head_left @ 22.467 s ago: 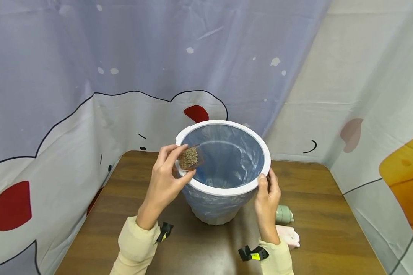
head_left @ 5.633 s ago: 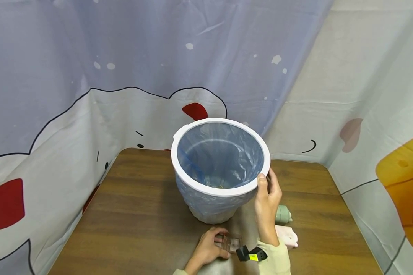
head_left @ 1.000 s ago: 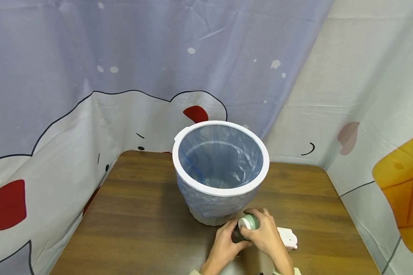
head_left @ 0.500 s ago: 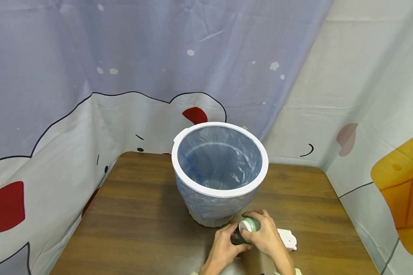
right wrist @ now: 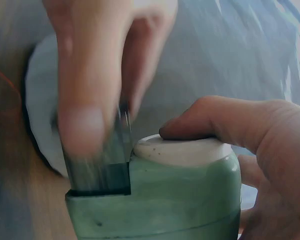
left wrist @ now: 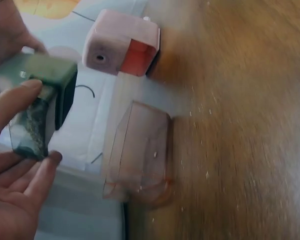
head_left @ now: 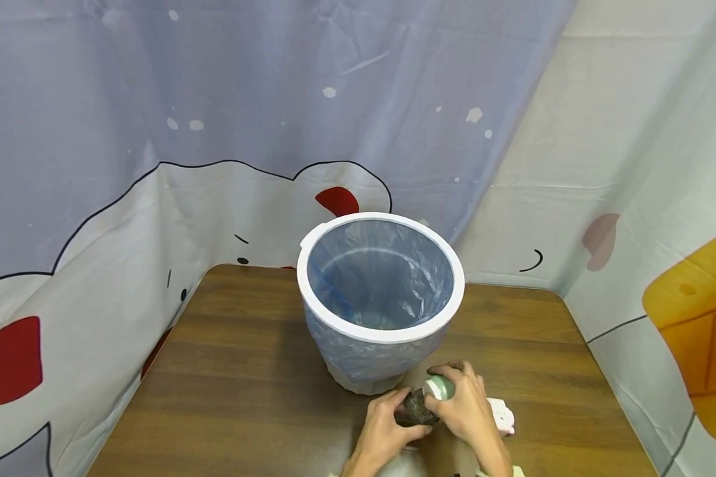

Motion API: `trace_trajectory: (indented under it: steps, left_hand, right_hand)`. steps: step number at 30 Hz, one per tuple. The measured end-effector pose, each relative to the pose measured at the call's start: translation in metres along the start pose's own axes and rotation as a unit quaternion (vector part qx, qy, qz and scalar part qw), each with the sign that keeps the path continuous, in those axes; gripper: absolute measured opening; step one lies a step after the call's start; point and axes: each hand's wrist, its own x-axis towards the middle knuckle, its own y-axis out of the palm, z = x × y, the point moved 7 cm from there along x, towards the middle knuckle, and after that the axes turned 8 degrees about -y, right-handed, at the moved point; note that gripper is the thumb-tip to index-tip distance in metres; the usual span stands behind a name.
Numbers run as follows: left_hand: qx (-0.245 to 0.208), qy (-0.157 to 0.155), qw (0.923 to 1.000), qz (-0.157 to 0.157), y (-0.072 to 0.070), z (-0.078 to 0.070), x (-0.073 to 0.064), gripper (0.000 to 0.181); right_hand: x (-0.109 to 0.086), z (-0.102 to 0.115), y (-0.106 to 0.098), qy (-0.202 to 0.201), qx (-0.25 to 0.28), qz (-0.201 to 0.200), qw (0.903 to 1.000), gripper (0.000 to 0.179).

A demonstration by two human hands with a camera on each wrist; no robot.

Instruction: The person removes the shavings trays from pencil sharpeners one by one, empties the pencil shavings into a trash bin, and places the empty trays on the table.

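In front of the bin, my right hand (head_left: 468, 411) grips a green pencil sharpener (right wrist: 185, 195), its thumb on the white end face. My left hand (head_left: 384, 427) pinches the sharpener's clear dark drawer (left wrist: 32, 127) between thumb and fingers. Dark shavings show inside this drawer, which is partly out of the body. On the table, a pink pencil sharpener (left wrist: 122, 40) stands beside my right hand with its drawer slot bare. Another clear, pinkish drawer (left wrist: 140, 150) lies near it, with a few crumbs inside; in the head view my hands mostly hide it.
A white-rimmed bin (head_left: 382, 334) lined with a blue bag stands just beyond my hands, some shavings at its bottom. Small crumbs dot the wooden table (head_left: 244, 371). A patterned curtain (head_left: 244, 99) hangs around the table's back and sides.
Earlier my left hand held a shavings-filled drawer at the bin, then set it down emptied. My right hand left the rim for the green sharpener. Just now, its drawer slid left, exposing shavings.
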Motion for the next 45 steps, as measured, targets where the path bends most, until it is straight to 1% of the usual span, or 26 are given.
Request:
trace_trajectory:
  steps: [2,4,9,14,18,21,23,26,31,33,35,40,45]
  left_hand:
    - [0.002,-0.011,0.9999,-0.005,-0.003,0.002,0.000,0.060]
    - [0.002,-0.016,0.9998,-0.006,-0.005,0.002,-0.001,0.062]
    - [-0.008,-0.019,0.9998,0.002,-0.006,0.002,-0.001,0.063]
    - [-0.015,-0.019,0.9997,0.004,-0.005,0.003,-0.001,0.064]
    - [-0.032,-0.024,0.9992,0.008,-0.005,0.006,-0.002,0.065]
    - [-0.053,-0.042,0.9976,0.017,-0.004,0.009,-0.003,0.067]
    - [-0.063,-0.055,0.9962,0.024,-0.004,0.011,-0.004,0.067]
    - [-0.072,-0.065,0.9950,0.025,-0.006,0.014,-0.003,0.067]
    - [-0.071,-0.058,0.9958,0.008,-0.013,0.020,-0.006,0.068]
    - [-0.070,-0.050,0.9963,-0.002,-0.017,0.022,-0.007,0.068]
    - [-0.068,-0.048,0.9965,-0.011,-0.021,0.024,-0.008,0.067]
    - [-0.069,-0.046,0.9962,-0.026,-0.029,0.026,-0.009,0.066]
    - [-0.083,-0.039,0.9950,-0.038,-0.035,0.027,-0.013,0.068]
  right_hand:
    - [0.001,-0.004,-0.005,-0.002,-0.013,-0.017,0.9998,0.039]
    - [0.001,-0.006,-0.009,-0.006,-0.014,-0.025,0.9996,0.039]
    - [0.004,-0.009,-0.010,-0.018,-0.007,-0.027,0.9995,0.038]
    - [0.005,-0.010,-0.012,-0.013,-0.014,-0.037,0.9991,0.038]
    - [0.004,-0.011,-0.013,0.000,-0.019,-0.029,0.9994,0.038]
    - [0.005,-0.013,-0.013,0.011,-0.021,-0.022,0.9995,0.039]
    - [0.006,-0.014,-0.014,0.011,-0.023,-0.027,0.9993,0.039]
    - [0.007,-0.017,-0.015,0.007,-0.022,-0.034,0.9991,0.039]
    - [0.011,-0.023,-0.020,0.009,-0.015,-0.053,0.9985,0.041]
    - [0.014,-0.025,-0.021,0.013,-0.011,-0.062,0.9979,0.041]
    - [0.016,-0.028,-0.021,0.019,-0.007,-0.070,0.9974,0.042]
    - [0.019,-0.035,-0.020,0.039,0.006,-0.077,0.9963,0.044]
    - [0.022,-0.042,-0.018,0.042,0.003,-0.085,0.9955,0.044]
